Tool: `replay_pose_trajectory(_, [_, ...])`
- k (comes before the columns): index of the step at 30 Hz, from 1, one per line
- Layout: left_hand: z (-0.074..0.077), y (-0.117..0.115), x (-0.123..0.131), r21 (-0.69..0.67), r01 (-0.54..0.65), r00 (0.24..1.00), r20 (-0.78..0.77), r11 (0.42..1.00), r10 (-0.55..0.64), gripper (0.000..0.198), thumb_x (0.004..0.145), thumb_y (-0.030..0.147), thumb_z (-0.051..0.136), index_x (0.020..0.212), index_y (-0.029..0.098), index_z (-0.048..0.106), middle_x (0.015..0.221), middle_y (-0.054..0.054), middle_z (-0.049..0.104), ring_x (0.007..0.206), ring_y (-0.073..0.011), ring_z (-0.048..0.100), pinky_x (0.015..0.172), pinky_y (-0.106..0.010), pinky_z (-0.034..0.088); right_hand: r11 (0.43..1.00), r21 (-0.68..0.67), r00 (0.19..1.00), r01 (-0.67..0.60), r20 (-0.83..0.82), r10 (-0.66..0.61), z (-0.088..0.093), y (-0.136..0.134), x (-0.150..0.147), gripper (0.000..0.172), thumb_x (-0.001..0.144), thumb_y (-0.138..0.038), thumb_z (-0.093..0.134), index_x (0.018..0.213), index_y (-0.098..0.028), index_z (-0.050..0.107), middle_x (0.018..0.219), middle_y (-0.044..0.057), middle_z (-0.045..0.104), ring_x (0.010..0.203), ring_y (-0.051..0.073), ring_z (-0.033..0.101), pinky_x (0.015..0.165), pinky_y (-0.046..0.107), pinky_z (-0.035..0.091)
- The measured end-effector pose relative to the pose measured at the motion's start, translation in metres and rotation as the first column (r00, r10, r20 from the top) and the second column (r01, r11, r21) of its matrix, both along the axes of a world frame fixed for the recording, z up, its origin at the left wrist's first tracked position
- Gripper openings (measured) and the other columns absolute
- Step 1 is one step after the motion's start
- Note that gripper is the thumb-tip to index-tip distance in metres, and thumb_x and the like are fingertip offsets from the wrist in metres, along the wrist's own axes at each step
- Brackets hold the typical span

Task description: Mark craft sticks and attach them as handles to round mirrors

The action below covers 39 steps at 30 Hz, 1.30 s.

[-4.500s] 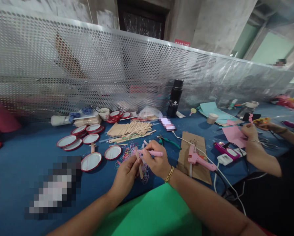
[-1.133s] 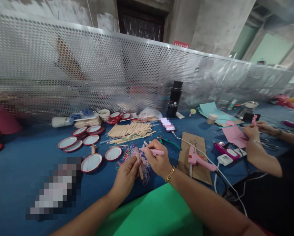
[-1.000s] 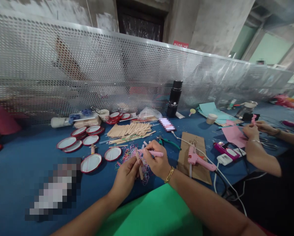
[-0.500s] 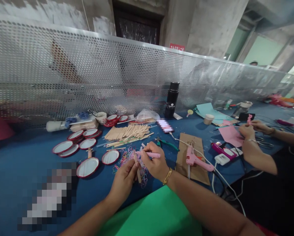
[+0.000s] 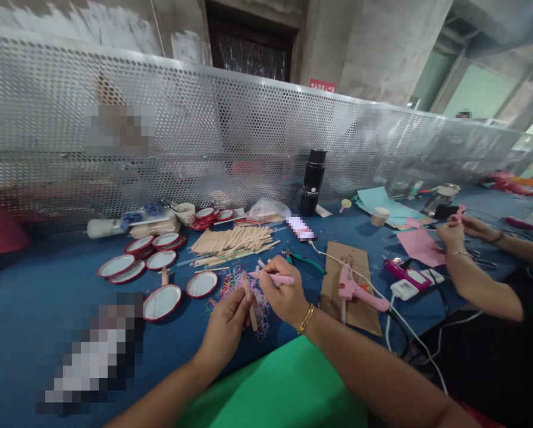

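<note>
Between thumb and fingers, my left hand (image 5: 229, 315) grips a wooden craft stick (image 5: 250, 300), tilted upright over the table. My right hand (image 5: 287, 291) is closed around a pink marker (image 5: 281, 278), its tip beside the stick's upper end; whether it touches, I cannot tell. Beneath both hands spreads a heap of thin coloured rubber bands (image 5: 236, 285). Just left of the heap lies a white disc with a red rim (image 5: 202, 285), and another red-rimmed disc (image 5: 162, 302) sits further left. A pile of craft sticks (image 5: 231, 239) lies behind my hands.
To the right, a pink glue gun (image 5: 358, 290) rests on cardboard (image 5: 329, 291), with white cables around it. Teal-handled pliers (image 5: 309, 262), a phone (image 5: 300, 228) and a black bottle (image 5: 313, 183) stand or lie behind. A co-worker's hands (image 5: 454, 233) hold something pink at far right.
The marker's tip has drawn slightly away from the stick's top, toward the right. Both hands otherwise keep their grip, and the view has shifted a little.
</note>
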<state>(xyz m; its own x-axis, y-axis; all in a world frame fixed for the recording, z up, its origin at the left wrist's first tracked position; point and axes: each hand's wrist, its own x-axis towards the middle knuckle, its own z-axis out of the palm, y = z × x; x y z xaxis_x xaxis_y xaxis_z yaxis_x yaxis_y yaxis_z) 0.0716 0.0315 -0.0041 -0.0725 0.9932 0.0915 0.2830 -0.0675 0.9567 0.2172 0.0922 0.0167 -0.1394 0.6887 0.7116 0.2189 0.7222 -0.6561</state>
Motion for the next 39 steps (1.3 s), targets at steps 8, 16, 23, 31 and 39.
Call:
replay_pose_trajectory(8, [0.0021, -0.0003, 0.0014, 0.013, 0.01, 1.0, 0.006, 1.0, -0.01, 0.051, 0.086, 0.07, 0.053, 0.066, 0.023, 0.052, 0.052, 0.005, 0.047, 0.049, -0.0132, 0.041, 0.048, -0.026, 0.031, 1.0, 0.014, 1.0, -0.016, 0.022, 0.016, 0.0006, -0.0013, -0.0006, 0.018, 0.093, -0.028, 0.056, 0.076, -0.023, 0.056, 0.068, -0.001, 0.061, 0.063, 0.015, 0.06, 0.061, 0.028, 0.044])
replay_pose_trajectory(16, [0.0024, -0.0006, 0.0015, 0.019, 0.014, 1.0, 0.021, 1.0, -0.014, 0.051, 0.086, 0.069, 0.054, 0.067, 0.022, 0.053, 0.053, 0.005, 0.046, 0.049, -0.013, 0.04, 0.048, -0.026, 0.031, 0.999, 0.02, 0.999, -0.032, 0.023, 0.032, 0.0005, -0.0008, -0.0007, 0.018, 0.094, -0.029, 0.057, 0.077, -0.022, 0.057, 0.07, -0.001, 0.061, 0.063, 0.014, 0.06, 0.062, 0.027, 0.044])
replay_pose_trajectory(23, [0.0039, -0.0008, 0.0019, 0.005, 0.005, 1.0, -0.002, 1.0, -0.005, 0.051, 0.087, 0.069, 0.052, 0.065, 0.023, 0.05, 0.053, 0.004, 0.049, 0.048, -0.0131, 0.042, 0.048, -0.026, 0.032, 0.999, 0.03, 1.0, -0.017, -0.007, 0.017, 0.0007, -0.0004, 0.0, 0.018, 0.094, -0.027, 0.055, 0.077, -0.022, 0.055, 0.066, -0.002, 0.058, 0.059, 0.013, 0.057, 0.06, 0.026, 0.042])
replay_pose_trajectory(31, [-0.0014, 0.0002, 0.0009, 0.016, 0.007, 1.0, 0.01, 1.0, -0.007, 0.05, 0.087, 0.067, 0.053, 0.066, 0.022, 0.052, 0.053, 0.005, 0.048, 0.049, -0.0131, 0.042, 0.048, -0.026, 0.031, 1.0, 0.021, 1.0, -0.014, 0.001, 0.014, 0.0001, 0.0004, -0.0002, 0.017, 0.094, -0.027, 0.056, 0.077, -0.022, 0.057, 0.068, -0.002, 0.059, 0.061, 0.014, 0.058, 0.061, 0.027, 0.042])
replay_pose_trajectory(39, [-0.0006, 0.0, -0.0001, 0.016, 0.022, 1.0, 0.001, 1.0, -0.022, 0.049, 0.088, 0.067, 0.053, 0.068, 0.022, 0.052, 0.054, 0.005, 0.048, 0.05, -0.0132, 0.042, 0.049, -0.026, 0.032, 0.999, 0.042, 1.0, -0.028, 0.007, 0.028, -0.0002, -0.001, -0.0003, 0.018, 0.094, -0.029, 0.057, 0.078, -0.022, 0.058, 0.07, -0.001, 0.061, 0.063, 0.014, 0.059, 0.063, 0.027, 0.043])
